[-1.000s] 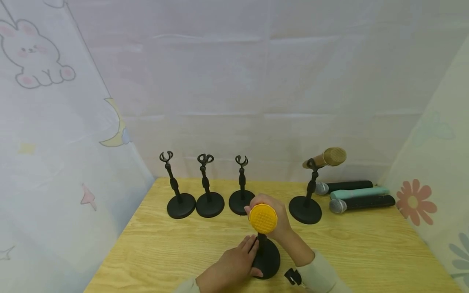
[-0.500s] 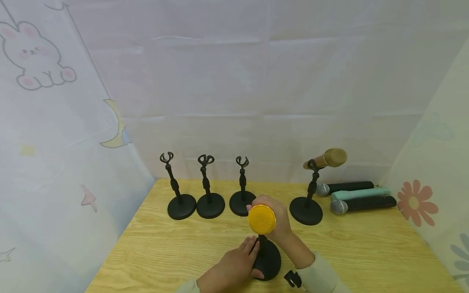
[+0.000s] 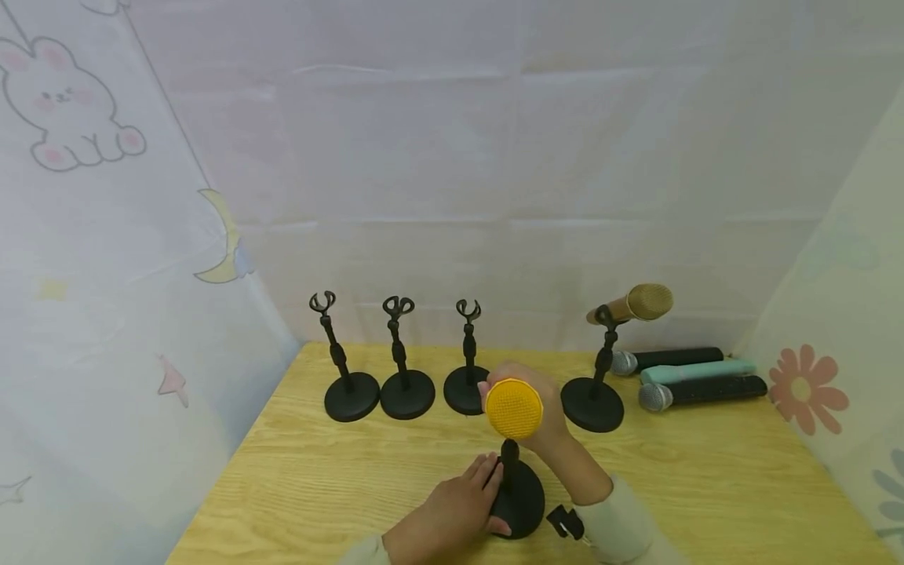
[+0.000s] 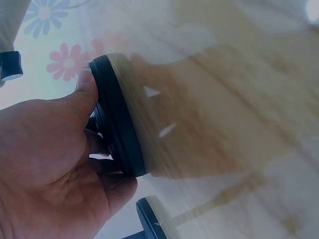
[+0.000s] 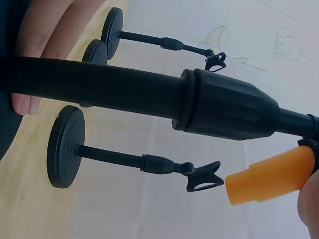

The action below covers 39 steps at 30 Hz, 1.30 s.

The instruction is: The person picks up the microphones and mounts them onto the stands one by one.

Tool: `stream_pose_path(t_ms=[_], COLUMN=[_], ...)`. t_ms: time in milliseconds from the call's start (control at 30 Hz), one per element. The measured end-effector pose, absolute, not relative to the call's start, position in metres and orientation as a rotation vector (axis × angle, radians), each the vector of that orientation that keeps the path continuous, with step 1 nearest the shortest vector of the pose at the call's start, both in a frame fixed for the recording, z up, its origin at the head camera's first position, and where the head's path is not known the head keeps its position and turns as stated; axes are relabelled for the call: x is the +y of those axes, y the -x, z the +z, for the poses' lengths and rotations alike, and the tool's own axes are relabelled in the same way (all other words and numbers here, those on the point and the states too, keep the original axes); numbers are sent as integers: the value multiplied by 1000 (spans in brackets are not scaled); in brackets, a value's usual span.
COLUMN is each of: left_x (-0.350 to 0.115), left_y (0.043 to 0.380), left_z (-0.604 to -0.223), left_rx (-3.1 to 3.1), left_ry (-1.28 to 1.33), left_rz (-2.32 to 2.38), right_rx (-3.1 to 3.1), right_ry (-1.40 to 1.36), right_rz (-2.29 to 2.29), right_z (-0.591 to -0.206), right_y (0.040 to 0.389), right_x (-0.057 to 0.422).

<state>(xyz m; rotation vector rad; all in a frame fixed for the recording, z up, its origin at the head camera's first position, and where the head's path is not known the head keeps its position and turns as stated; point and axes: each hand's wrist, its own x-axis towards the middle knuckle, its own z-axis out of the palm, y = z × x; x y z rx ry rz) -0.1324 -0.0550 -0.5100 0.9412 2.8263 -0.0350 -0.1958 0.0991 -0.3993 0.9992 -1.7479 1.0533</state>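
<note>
My right hand (image 3: 533, 400) grips a yellow microphone (image 3: 514, 408), its mesh head facing the head camera. In the right wrist view the microphone's orange tail (image 5: 269, 174) sits against the black clip at the top of a microphone stand (image 5: 229, 104); the clip is partly cut off, so how deeply it is seated is hard to tell. My left hand (image 3: 459, 502) holds the round base (image 3: 523, 502) of that stand down on the table. In the left wrist view the thumb (image 4: 85, 82) lies at the base's rim, with the fingers across its other side.
Three bare stands (image 3: 351, 396) line the table's back left. At the back right, another stand (image 3: 593, 404) carries a gold microphone (image 3: 632, 304). Beside it lie two black microphones (image 3: 713, 391) and a mint-green one (image 3: 699, 372). A small black object (image 3: 565, 521) is by the right sleeve.
My right hand and the yellow microphone have shifted slightly up and to the right, showing more of the stand's pole. The left hand stays on the base.
</note>
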Motion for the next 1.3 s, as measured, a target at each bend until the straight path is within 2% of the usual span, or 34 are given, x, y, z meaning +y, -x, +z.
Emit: stream_pose_path(t_ms=[1100,1300], left_x=[-52,-52], left_y=[128,129], left_z=[-506,-507], left_rx=[2802,2826], left_ry=[-893,-878], left_rz=[21,7], right_rx=[-1916,-1905], right_ry=[-983,-1068], right_rz=[1088,1171], right_z=[-396,-393], right_y=[186,186], right_x=[108,111])
